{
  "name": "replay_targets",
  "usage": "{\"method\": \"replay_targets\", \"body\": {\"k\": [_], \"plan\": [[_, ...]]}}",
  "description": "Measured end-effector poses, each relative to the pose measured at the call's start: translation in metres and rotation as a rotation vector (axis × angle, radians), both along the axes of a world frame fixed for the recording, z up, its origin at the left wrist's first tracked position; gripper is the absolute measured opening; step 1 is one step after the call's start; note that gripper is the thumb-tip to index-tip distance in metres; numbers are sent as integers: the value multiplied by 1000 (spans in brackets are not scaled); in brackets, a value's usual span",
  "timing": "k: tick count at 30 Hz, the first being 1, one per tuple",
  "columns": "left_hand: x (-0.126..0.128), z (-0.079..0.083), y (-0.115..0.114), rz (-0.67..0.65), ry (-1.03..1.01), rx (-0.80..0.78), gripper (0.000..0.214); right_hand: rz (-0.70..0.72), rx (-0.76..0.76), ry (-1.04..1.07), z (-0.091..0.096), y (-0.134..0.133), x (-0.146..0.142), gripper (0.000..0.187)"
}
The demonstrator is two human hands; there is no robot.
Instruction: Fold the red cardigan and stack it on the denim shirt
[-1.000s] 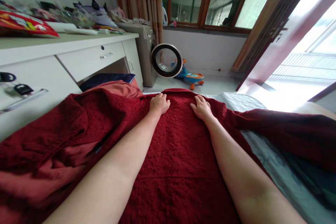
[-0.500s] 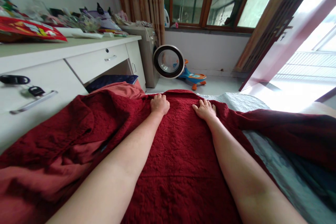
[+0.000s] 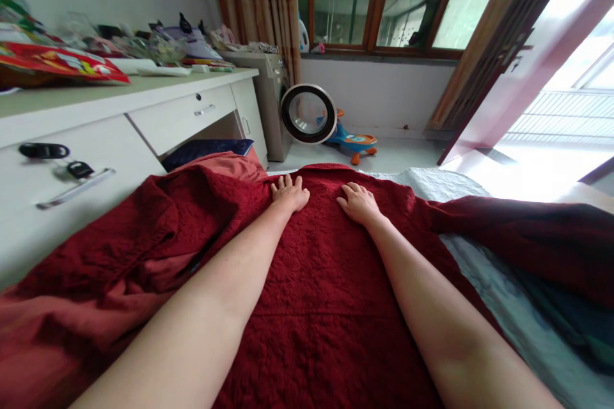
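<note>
A dark red quilted blanket (image 3: 326, 294) covers the bed in front of me, bunched up on the left and trailing off to the right. Both my arms stretch out over it. My left hand (image 3: 290, 192) lies flat near the blanket's far edge with fingers spread. My right hand (image 3: 355, 202) rests palm down a little to its right, fingers extended. Neither hand holds anything.
A grey-green sheet (image 3: 508, 294) shows under the blanket on the right. A white desk with drawers (image 3: 158, 118) and clutter stands at left. Beyond the bed are a washing machine with an open round door (image 3: 307, 113), a toy ride-on car (image 3: 352, 140) and an open door (image 3: 518, 64).
My left hand has opened from curled fingers to a flat, spread palm. My right hand has slid slightly left and nearer along the blanket.
</note>
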State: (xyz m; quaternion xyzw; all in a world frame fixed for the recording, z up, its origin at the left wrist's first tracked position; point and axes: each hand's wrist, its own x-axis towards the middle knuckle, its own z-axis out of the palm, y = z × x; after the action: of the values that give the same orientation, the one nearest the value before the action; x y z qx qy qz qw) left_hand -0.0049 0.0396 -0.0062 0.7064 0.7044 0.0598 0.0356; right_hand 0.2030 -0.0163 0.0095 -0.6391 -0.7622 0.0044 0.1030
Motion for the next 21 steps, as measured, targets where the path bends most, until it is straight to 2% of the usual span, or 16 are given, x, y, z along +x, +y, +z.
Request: {"method": "replay_targets", "body": {"k": [2,6,8,11,13,17,21], "plan": [[-1,1,-2,-7,-5,16,61,-49,-35,-14,-4,1,2,52],[-2,5,-19,-102,1,240,45,-98,-85,-35,-9,3,3,59],[-4,5,-31,-163,3,283,37,-98,-89,-39,-10,4,3,60],[-12,4,-50,-199,13,242,35,-103,-95,-43,-9,4,2,61],[-22,2,-63,-197,30,207,41,-100,-84,-40,-9,3,2,60],[-50,1,-93,-207,73,128,56,-80,-38,-18,-9,2,2,56],[-83,4,-123,-266,81,87,59,-72,-25,-8,-10,2,3,56]]}}
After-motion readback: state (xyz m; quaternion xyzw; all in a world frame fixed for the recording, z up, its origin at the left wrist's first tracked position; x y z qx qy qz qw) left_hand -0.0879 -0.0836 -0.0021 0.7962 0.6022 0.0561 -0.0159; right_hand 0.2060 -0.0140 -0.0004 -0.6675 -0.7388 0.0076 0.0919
